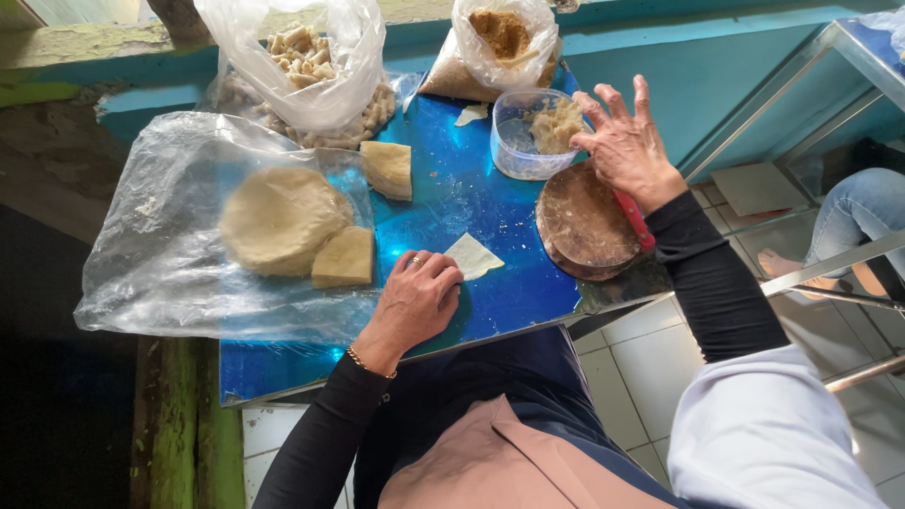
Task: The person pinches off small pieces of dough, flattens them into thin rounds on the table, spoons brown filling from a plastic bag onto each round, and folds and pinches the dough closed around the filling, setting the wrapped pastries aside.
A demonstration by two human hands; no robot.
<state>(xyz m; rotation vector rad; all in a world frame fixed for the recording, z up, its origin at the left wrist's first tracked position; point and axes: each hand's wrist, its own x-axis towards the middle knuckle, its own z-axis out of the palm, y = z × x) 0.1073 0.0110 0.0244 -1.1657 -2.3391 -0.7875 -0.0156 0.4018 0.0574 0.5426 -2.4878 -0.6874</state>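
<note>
The blue table top is narrow; its near edge runs just in front of the person's lap and its right edge ends beside the round wooden board, which slightly overhangs that corner. Open surface lies between the two hands, a bare blue strip from the near edge up toward the clear plastic tub. The left side is taken by a crumpled clear plastic sheet carrying a round dough stack and a cut wedge, with another piece just beyond. Two filled plastic bags stand along the far edge. The left hand rests on the table, fingers curled down, its fingertips touching the near corner of a thin pale wrapper square; it presses rather than grasps. The wrapper lies flat, cream-coloured, one corner pointing right, near the table's middle. The right hand is spread wide open above the board's far rim and beside the tub, holding nothing visible. A red handle lies along the board's right edge beneath the wrist.
</note>
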